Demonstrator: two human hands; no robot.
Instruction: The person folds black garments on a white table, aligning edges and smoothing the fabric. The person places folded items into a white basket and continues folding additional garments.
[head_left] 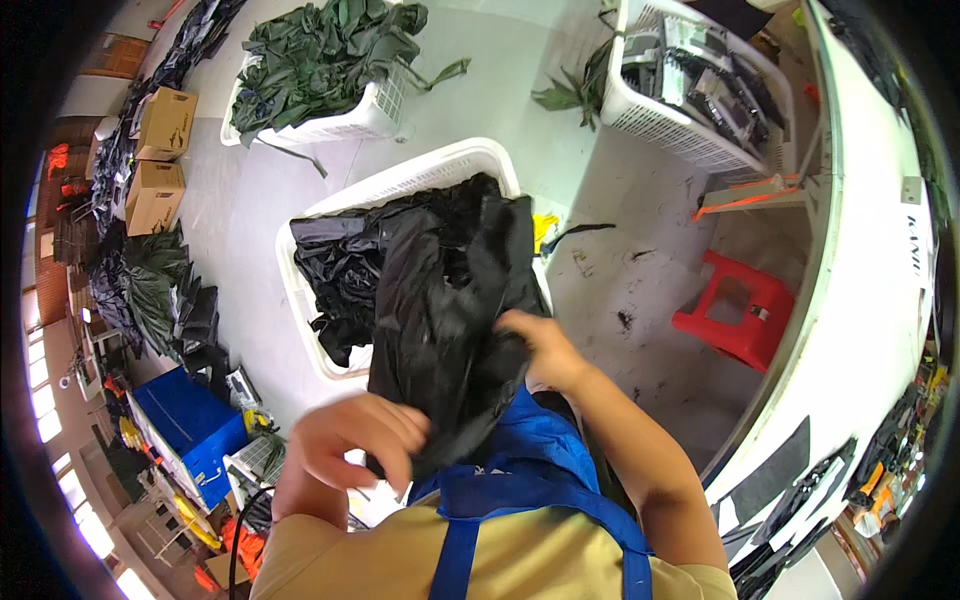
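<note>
Head view: left hand point(350, 435) curls its fingers into the lower hem of the black garment point(450, 320), right hand point(540, 350) clamps its right edge, lifting it above the white basket point(400, 185); a red stool point(740, 315) stands beside the white worktop point(850, 300).

The camera sits on my head and looks steeply down, close over my chest, my hands and the floor point(500, 110) below.
</note>
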